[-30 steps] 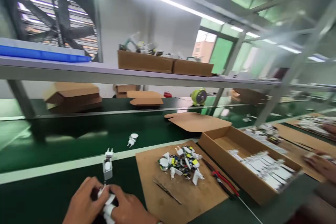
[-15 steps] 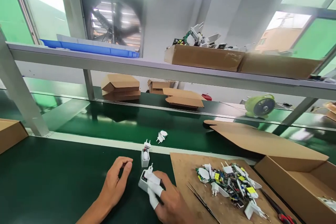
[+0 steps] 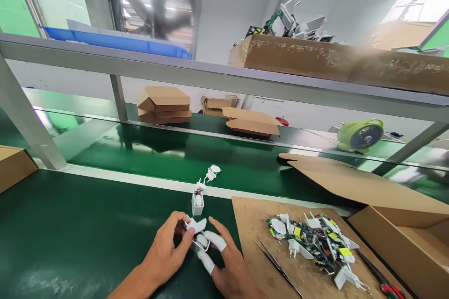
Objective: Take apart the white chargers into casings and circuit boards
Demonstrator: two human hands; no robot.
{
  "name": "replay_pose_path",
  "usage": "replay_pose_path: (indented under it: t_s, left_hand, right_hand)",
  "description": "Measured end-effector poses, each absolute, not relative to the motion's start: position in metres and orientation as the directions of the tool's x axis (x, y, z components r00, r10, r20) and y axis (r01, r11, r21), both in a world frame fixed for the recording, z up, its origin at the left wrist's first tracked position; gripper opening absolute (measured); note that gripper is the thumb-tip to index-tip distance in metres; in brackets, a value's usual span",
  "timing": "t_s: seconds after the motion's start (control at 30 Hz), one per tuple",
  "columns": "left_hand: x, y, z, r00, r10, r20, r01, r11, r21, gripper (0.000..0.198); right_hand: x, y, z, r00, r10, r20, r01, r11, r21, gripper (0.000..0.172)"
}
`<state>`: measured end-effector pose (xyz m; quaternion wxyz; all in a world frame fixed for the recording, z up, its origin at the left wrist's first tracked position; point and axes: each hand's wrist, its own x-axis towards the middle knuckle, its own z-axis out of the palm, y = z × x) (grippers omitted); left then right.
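Low over the dark green bench, my left hand (image 3: 167, 247) pinches the white plug piece of a charger between thumb and fingers. White finger covers sit on my right hand (image 3: 226, 261), whose thumb and finger close around the open white charger housing (image 3: 201, 242); a round white part shows inside it. Just beyond stands a second white charger housing (image 3: 198, 202) with its plug part (image 3: 200, 187) resting at its top. Farther off, a loose charger board with a plug (image 3: 213, 173) lies on the green belt.
On the right, a brown board (image 3: 250, 233) carries a heap of charger circuit boards (image 3: 315, 238), tweezers (image 3: 278, 266) and red-handled pliers (image 3: 384, 285). A cardboard box (image 3: 403, 243) stands beyond it. Overhead runs a shelf (image 3: 210, 72) holding a blue tray (image 3: 115, 43) and a filled carton (image 3: 291, 56).
My left hand has moved right and taken hold of the plug piece at the charger. The right hand keeps the housing, now turned so its open end faces up. The view has shifted slightly.
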<state>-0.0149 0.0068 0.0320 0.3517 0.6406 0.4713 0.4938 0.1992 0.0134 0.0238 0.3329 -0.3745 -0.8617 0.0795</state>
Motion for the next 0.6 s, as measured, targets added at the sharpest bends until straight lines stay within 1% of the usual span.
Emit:
replay_pose_path:
  t_s: [0.07, 0.2, 0.33, 0.43, 0.5, 0.57, 0.6]
  left_hand:
    - [-0.018, 0.008, 0.031, 0.048, 0.979, 0.2, 0.188, -0.206, 0.96, 0.023]
    - [-0.021, 0.012, 0.031, 0.043, 0.988, 0.151, 0.137, -0.156, 0.978, 0.03]
    - [-0.019, 0.015, 0.028, 0.044, 0.99, 0.131, 0.111, -0.135, 0.985, 0.031]
    - [-0.018, 0.016, 0.029, 0.048, 0.991, 0.123, 0.083, -0.127, 0.988, 0.032]
    - [-0.017, 0.013, 0.031, 0.069, 0.989, 0.134, 0.043, -0.137, 0.99, 0.032]
    - [-0.016, 0.009, 0.034, 0.092, 0.981, 0.171, -0.049, -0.167, 0.985, 0.037]
    - [-0.015, 0.006, 0.036, 0.095, 0.976, 0.194, -0.1, -0.185, 0.978, 0.041]
  right_hand:
    - [0.198, 0.013, 0.026, -0.506, 0.719, 0.477, 0.589, 0.692, -0.418, 0.047]
    - [0.194, 0.011, 0.039, -0.601, 0.692, 0.4, 0.528, 0.719, -0.452, 0.058]
    - [0.193, 0.009, 0.048, -0.577, 0.718, 0.389, 0.53, 0.691, -0.491, 0.061]
    - [0.193, 0.008, 0.048, -0.579, 0.723, 0.376, 0.501, 0.68, -0.536, 0.055]
    - [0.195, 0.01, 0.044, -0.542, 0.759, 0.361, 0.437, 0.621, -0.65, 0.043]
    - [0.201, 0.016, 0.039, -0.388, 0.861, 0.329, 0.348, 0.467, -0.813, 0.031]
    - [0.205, 0.021, 0.037, -0.285, 0.91, 0.3, 0.304, 0.382, -0.873, 0.03]
